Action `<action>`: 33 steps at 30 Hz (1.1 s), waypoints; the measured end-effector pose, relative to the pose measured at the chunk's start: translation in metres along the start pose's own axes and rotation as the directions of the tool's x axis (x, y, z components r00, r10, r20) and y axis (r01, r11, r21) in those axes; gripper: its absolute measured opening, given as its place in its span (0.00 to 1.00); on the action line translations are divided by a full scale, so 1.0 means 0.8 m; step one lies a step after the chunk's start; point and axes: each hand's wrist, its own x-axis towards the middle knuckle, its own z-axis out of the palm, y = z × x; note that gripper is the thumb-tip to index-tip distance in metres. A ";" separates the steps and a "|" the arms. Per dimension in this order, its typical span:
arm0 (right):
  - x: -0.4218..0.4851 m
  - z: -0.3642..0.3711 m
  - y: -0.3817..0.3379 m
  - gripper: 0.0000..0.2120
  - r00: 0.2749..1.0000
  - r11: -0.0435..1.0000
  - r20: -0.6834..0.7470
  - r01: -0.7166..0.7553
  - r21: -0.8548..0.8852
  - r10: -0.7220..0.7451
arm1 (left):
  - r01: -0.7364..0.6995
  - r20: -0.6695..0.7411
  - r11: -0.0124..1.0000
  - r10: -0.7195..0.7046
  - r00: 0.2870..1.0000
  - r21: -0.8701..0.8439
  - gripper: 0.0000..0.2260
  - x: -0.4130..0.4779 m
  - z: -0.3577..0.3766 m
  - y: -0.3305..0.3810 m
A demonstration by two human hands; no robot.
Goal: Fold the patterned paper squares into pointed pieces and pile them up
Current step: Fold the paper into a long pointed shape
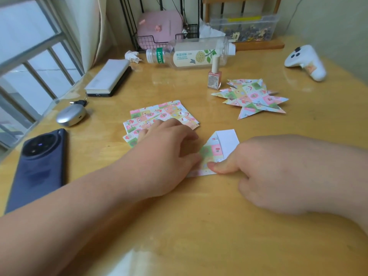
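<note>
A partly folded patterned paper square (214, 150) is laid flat on the desk (199, 206), near its middle. One corner is turned over so that the white underside is shown. The left hand (169, 144) is spread loosely, with its thumb pressed on the sheet's left edge and its fingers reaching over a fanned stack of unfolded squares (165, 113) just behind. The right hand (268, 172) is closed, fingers curled under, and only its thumb is pressed onto the sheet's lower edge. The finished pointed pieces (253, 98) are piled further back to the right, beside an upright nail polish bottle (214, 76). A dark phone (37, 166) is lying face down at the left.
</note>
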 end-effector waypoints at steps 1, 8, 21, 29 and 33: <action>-0.001 0.004 0.001 0.21 1.000 1.000 -0.012 0.006 0.013 -0.006 | 0.030 0.005 0.999 -0.030 1.000 0.012 0.15 0.003 0.000 0.005; -0.008 -0.026 0.030 0.13 0.971 0.991 -0.229 0.088 0.099 -0.064 | 0.192 0.153 0.979 -0.180 0.972 -0.065 0.20 0.033 -0.008 0.024; 0.052 -0.010 0.060 0.25 0.950 0.928 -0.313 0.123 0.351 -0.007 | 0.241 0.234 0.944 -0.187 0.954 -0.226 0.09 0.039 -0.006 0.033; 0.041 -0.010 0.059 0.03 0.924 0.794 -0.369 0.301 0.528 -0.105 | 0.024 0.082 0.976 -0.006 0.997 -0.216 0.05 0.027 -0.007 0.021; 0.033 -0.015 0.063 0.03 0.917 0.715 -0.383 0.344 0.608 -0.116 | 0.001 0.031 0.918 0.013 0.999 -0.397 0.08 0.022 -0.007 0.009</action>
